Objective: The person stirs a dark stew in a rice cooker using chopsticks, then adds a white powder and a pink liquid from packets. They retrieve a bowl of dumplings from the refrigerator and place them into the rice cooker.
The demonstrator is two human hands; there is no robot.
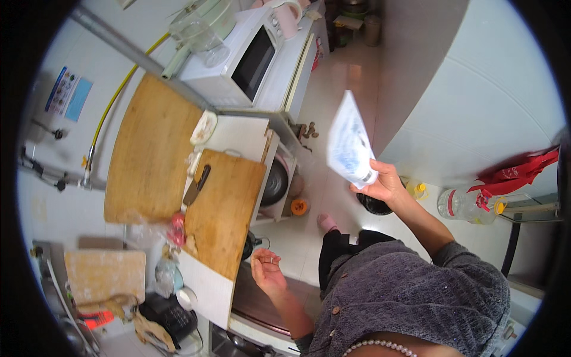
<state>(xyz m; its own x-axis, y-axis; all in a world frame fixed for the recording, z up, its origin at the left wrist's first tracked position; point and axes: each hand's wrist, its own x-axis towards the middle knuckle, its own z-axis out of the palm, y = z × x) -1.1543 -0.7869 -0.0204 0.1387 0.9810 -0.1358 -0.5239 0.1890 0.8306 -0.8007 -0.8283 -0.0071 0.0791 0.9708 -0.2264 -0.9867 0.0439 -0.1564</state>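
My right hand (384, 182) grips the lower end of a white packet with blue print (350, 143). The packet is held up in front of my body over the floor, and its print is blurred. My left hand (268, 273) holds nothing; its fingers are loosely curled and apart, close to the counter's front edge. A wooden cutting board (227, 209) lies on the counter beside it. Across the board's far left edge rests a kitchen knife with a dark handle (197, 185). Red packaging (177, 228) lies by the board's left edge.
Against the wall leans a large wooden board (147, 156). A white microwave (236, 58) stands further ahead, carrying a clear jar (203, 42). A cut orange squash (299, 206) is low beside the cabinet. Large clear bottles (468, 205) stand on the right, near a black-lined bin (374, 204).
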